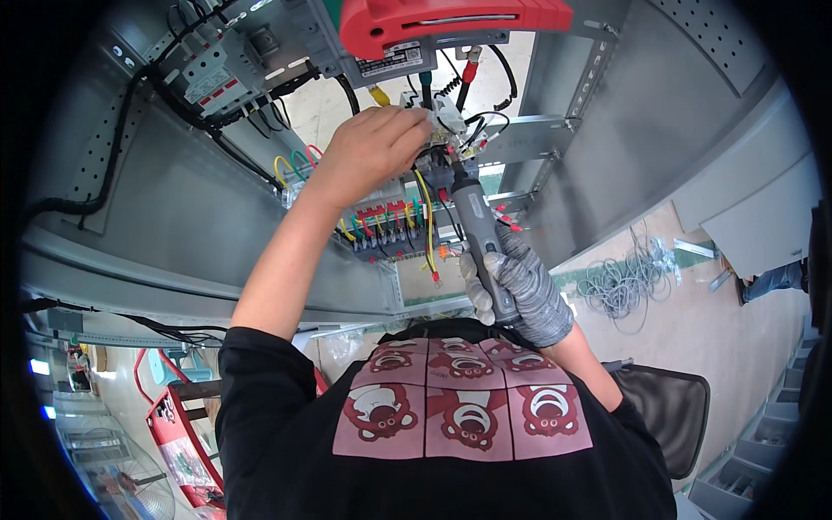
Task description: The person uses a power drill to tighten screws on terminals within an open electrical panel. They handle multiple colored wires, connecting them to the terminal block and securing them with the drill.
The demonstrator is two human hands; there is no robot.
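My right hand (530, 290), in a grey knitted glove, is wrapped around a dark grey powered screwdriver (477, 217). The tool slants up and its tip meets a small wired device (446, 121) with clear and white parts, inside a metal cabinet. At the left side of that device is my bare left hand (373, 149), its fingers bent and pressed together. What those fingertips grip is hidden behind them. Black wires with red ends (485, 130) come out beside the tool tip. Below hangs a yellow-green wire (429, 225) with a ring end.
A grey switch unit with a red handle (455, 22) is overhead. A breaker (217, 78) sits at upper left, and a row of wired terminals (381, 230) lies below my left hand. Coiled grey cable (624, 282) is on the floor at right, near a black mesh chair (667, 412).
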